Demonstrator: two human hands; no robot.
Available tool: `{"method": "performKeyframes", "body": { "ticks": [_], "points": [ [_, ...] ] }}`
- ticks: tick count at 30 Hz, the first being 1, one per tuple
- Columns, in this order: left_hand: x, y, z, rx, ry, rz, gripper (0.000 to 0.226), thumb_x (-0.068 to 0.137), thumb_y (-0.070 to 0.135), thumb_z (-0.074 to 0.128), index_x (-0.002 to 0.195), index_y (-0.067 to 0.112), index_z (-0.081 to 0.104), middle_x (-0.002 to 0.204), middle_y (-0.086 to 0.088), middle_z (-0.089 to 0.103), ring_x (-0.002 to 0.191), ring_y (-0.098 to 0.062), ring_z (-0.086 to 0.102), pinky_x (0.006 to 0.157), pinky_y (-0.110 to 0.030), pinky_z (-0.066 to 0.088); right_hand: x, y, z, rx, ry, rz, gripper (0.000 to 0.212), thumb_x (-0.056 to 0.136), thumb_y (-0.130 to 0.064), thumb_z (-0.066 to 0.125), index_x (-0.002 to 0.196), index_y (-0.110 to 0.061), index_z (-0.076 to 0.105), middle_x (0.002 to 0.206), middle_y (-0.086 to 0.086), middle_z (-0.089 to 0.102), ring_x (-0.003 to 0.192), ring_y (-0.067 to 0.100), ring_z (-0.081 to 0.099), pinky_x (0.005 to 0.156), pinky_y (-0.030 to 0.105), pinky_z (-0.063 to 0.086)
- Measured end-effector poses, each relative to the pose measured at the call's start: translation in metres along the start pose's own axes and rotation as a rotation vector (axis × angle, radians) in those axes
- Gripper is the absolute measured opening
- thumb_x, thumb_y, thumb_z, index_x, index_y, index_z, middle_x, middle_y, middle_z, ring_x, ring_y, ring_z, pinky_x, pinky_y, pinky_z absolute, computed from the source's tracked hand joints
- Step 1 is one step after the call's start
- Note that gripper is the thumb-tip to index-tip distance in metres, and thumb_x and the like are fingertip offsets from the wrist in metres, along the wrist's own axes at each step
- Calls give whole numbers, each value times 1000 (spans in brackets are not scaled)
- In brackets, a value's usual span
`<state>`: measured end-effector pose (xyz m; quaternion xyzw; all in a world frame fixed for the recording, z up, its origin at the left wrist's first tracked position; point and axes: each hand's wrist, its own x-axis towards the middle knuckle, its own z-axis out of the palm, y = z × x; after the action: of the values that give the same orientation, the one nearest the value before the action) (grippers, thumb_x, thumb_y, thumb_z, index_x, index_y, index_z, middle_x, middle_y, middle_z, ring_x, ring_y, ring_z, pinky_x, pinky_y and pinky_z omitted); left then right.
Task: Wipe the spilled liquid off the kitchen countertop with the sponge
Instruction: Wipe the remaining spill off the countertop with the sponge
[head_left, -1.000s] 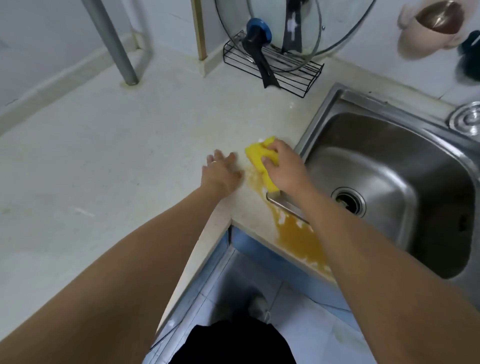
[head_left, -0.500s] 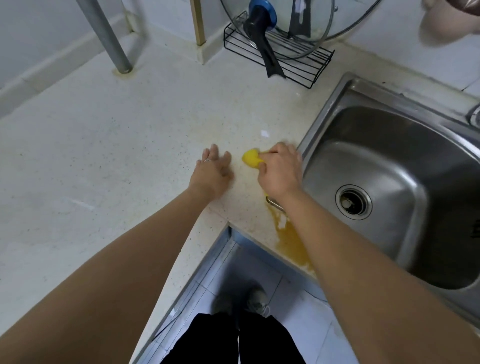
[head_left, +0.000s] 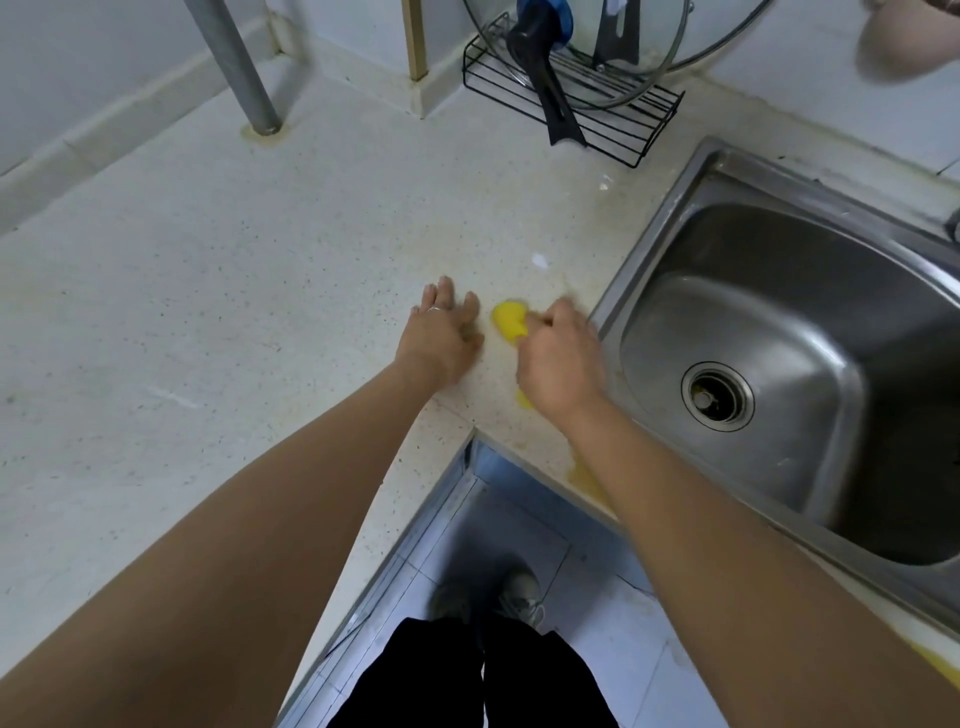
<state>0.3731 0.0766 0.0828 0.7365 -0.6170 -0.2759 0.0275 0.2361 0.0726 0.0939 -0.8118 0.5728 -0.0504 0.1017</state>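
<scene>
Head view: right hand (head_left: 558, 361) gripping yellow sponge (head_left: 509, 321), mid-wipe on worktop (head_left: 260, 270). Left hand (head_left: 441, 338) flat just beside, bracing. Orange spill (head_left: 584, 475) sits behind right wrist, so probably drag sponge back there next.

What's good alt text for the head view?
A right hand grips a yellow sponge on a pale countertop beside a steel sink. The left hand rests flat nearby; orange liquid remains at the counter's front edge.
</scene>
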Motion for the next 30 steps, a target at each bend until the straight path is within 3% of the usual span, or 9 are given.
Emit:
{"method": "performKeyframes", "body": {
  "ticks": [3, 6, 8, 12, 14, 19, 23, 28, 30],
  "points": [
    [0, 1, 0, 35, -1, 8, 52, 101, 24, 34, 149, 14, 18, 158, -15, -10, 146, -30, -11, 117, -38, 1, -10, -13, 5, -21, 43, 111, 34, 86, -7, 50, 118, 5, 51, 116, 19, 46, 101, 30, 49, 89, 35, 41],
    [-1, 1, 2, 81, -14, 14, 58, 99, 33, 37, 149, 13, 16, 158, -16, -8, 145, -32, -10, 118, -40, 2, -41, -17, 17, 16, 86, 7, 31, 66, -4, 73, 92, 9, 62, 84, 18, 56, 68, 28, 55, 61, 32, 48],
    [-4, 2, 5, 121, -2, 25, 60, 98, 38, 40, 148, 13, 19, 158, -15, -4, 145, -33, -6, 118, -42, 6, -52, -2, 20, 23, 142, 9, 31, 64, -3, 76, 91, 6, 65, 77, 16, 57, 60, 26, 53, 53, 28, 44],
    [-19, 13, 18, 157, 15, 26, 49, 98, 33, 35, 142, 11, 29, 155, -17, 8, 141, -35, 9, 113, -44, 18, -57, -7, 14, 109, 143, 143, 16, 80, -5, 60, 94, 2, 62, 94, 17, 54, 80, 30, 52, 70, 36, 46],
    [-25, 18, 24, 140, 11, 31, 48, 99, 29, 31, 143, 12, 28, 156, -16, 7, 143, -34, 7, 114, -45, 16, -55, -19, 16, 123, 138, 169, 16, 86, -7, 52, 97, 1, 60, 101, 16, 50, 88, 30, 50, 76, 38, 43],
    [-28, 16, 22, 113, -37, 29, 55, 100, 31, 33, 150, 15, 15, 158, -14, -7, 145, -33, -8, 117, -43, 1, -70, -1, 17, 94, 148, 80, 17, 82, -10, 53, 92, 3, 59, 92, 17, 52, 73, 27, 49, 61, 32, 37],
    [-32, 13, 23, 146, -14, 62, 56, 101, 34, 32, 150, 15, 12, 158, -15, -8, 145, -32, -8, 117, -42, 2, -87, 13, 13, 155, 235, 321, 20, 88, -15, 46, 103, -4, 53, 99, 12, 52, 78, 17, 41, 65, 27, 34],
    [-35, 13, 26, 153, -8, 64, 59, 100, 34, 33, 151, 17, 10, 158, -15, -9, 146, -31, -9, 117, -41, 0, -85, -14, 20, 88, 238, 165, 14, 78, -10, 59, 90, -4, 55, 90, 14, 55, 71, 24, 48, 58, 29, 32],
    [-35, 13, 25, 163, -8, 66, 61, 100, 41, 33, 151, 18, 9, 158, -14, -9, 146, -32, -9, 117, -41, 0, -92, 5, 15, 83, 176, 289, 17, 82, -20, 53, 93, -7, 53, 92, 11, 52, 74, 20, 41, 64, 30, 33]
  ]
}}
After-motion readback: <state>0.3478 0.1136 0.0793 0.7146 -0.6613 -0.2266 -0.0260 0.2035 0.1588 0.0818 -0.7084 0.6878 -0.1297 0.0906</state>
